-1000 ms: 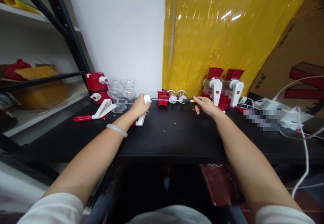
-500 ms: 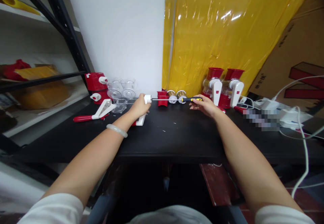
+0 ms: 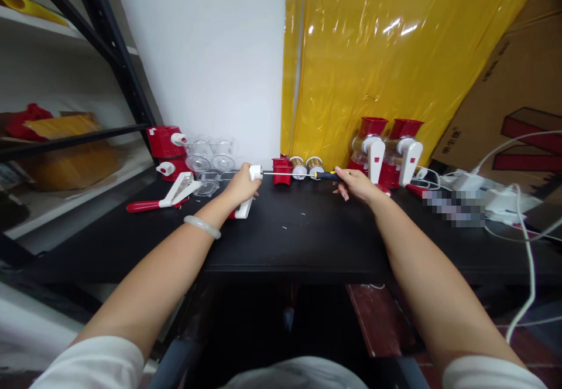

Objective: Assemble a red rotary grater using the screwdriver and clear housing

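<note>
— How does the screwdriver [image 3: 293, 173] lie?
— Level, left to right over the far tabletop [image 3: 307, 234]. Its tip is at the white crank [image 3: 256, 171], which the left hand [image 3: 239, 187] clasps in a closed grip. The right hand [image 3: 357, 184] pinches its handle.

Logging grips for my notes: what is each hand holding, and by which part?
Left hand holds the white crank handle near its hub; right hand holds the screwdriver by its black-and-yellow handle.

L sleeve [image 3: 88, 365]: white, short, soft fabric
R sleeve [image 3: 492, 371]: same, white, short
bangle [image 3: 202, 226]: pale, translucent, smooth, plain, on L wrist
forearms [image 3: 167, 283]: bare
L hand [image 3: 241, 187], R hand [image 3: 357, 184]: bare
top [image 3: 290, 380]: pale, at btm edge
</note>
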Tool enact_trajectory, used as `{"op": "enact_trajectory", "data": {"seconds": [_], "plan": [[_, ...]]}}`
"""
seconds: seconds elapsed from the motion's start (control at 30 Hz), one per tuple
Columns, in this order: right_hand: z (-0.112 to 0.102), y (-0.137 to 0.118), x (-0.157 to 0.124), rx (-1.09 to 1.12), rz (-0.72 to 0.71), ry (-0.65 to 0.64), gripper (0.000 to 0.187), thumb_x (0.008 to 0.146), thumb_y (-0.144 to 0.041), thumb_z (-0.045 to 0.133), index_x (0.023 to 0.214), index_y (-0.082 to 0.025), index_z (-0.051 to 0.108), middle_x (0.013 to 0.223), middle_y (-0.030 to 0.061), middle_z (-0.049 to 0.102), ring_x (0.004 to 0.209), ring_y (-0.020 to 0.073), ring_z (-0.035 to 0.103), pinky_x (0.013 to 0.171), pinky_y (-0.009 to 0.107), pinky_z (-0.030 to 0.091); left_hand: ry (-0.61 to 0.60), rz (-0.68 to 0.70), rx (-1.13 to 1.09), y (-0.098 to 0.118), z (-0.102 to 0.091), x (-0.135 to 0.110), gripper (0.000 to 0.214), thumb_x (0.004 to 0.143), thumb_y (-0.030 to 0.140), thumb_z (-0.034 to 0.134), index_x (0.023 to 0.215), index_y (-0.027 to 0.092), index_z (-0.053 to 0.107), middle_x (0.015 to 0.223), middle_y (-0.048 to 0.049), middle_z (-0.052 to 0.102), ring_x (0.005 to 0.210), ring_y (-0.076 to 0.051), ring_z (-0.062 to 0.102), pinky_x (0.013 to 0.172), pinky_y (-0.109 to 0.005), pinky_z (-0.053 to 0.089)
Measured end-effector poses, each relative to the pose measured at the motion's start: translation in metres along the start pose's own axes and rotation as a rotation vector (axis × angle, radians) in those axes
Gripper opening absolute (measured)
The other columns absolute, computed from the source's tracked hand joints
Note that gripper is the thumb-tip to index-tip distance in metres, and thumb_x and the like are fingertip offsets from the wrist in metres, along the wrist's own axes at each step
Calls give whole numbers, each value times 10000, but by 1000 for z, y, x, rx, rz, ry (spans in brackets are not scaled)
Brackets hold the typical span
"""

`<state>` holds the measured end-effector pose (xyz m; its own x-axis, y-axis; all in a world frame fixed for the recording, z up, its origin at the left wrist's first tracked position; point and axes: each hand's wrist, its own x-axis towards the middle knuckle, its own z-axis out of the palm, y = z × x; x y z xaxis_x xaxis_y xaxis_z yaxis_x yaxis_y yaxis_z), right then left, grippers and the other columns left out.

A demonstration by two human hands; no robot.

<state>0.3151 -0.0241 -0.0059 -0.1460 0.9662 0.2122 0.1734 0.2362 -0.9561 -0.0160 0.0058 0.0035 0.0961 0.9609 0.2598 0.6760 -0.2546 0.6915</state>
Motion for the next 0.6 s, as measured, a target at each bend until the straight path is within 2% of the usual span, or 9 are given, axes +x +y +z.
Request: {"op": "enact_trajectory", "data": {"seconds": [0.07,0.13,0.2,0.27,0.4,0.6], "plan": [[1,-1,0,19,16,18,515,716,-709,647,717,-207,530,425,-16,571,364,116,519,630,326,546,5,2,4,1,0,-1,360,817,196,543,1150,173,407,884,-75,653,558,-167,645,510,-252,489],[2,-3,0,91,19,32,496,697,-661,702,817,-215,520,586,10,675,472,141,613,605,310,534,9,3,8,2,-1,-2,370,819,198,546,1160,175,404,900,-79,657,559,-163,644,516,-250,488],[2,-6,-2,188,9,25,496,681,-575,759,929,-237,493,762,18,729,600,159,681,646,318,543,7,3,12,3,-1,-2,385,820,200,551,1173,173,401,914,-83,660,563,-159,642,526,-249,489],[1,-8,-4,262,-3,-3,509,661,-481,800,973,-249,471,837,9,732,676,161,704,717,346,553,3,6,13,4,-1,-2,394,820,200,555,1181,168,401,918,-86,662,562,-157,640,528,-250,487],[-1,-6,-4,269,-1,-39,471,638,-430,829,895,-217,498,766,2,712,630,147,686,722,343,552,16,9,16,3,-2,-2,376,817,192,557,1163,165,411,877,-72,655,550,-154,635,527,-247,484],[-2,-4,-1,163,-12,-46,487,632,-551,812,813,-198,528,689,30,703,538,154,657,572,294,527,20,-11,0,1,-2,-1,363,815,194,554,1149,169,416,856,-64,642,545,-162,636,512,-252,484]]}}
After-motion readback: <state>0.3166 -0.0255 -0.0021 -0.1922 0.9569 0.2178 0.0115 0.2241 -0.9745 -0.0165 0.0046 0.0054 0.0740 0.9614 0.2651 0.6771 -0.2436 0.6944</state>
